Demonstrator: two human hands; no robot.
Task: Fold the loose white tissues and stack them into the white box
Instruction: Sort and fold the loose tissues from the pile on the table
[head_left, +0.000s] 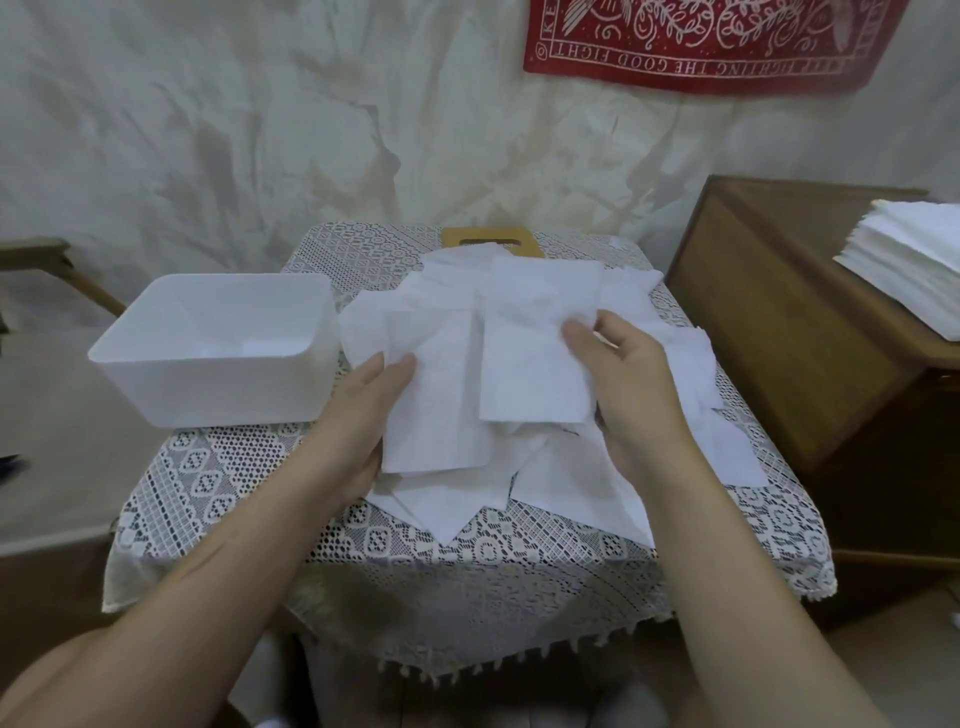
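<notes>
A heap of loose white tissues (561, 483) covers the middle and right of a small table. On top, my right hand (618, 358) pinches the right edge of one white tissue (535, 353), which is lifted and folded over. My left hand (369, 410) grips the left edge of a tissue sheet (441, 415) lying just under it. The white box (218, 384) stands open on the table's left side, left of my left hand. It appears to hold nothing but a faint pale sheet at the bottom.
A lace tablecloth (260, 499) covers the table. A tan wooden lid (493, 241) lies at its far edge behind the heap. To the right, a wooden cabinet (779, 322) carries a neat stack of white tissues (914, 260). A red banner (701, 41) hangs on the wall.
</notes>
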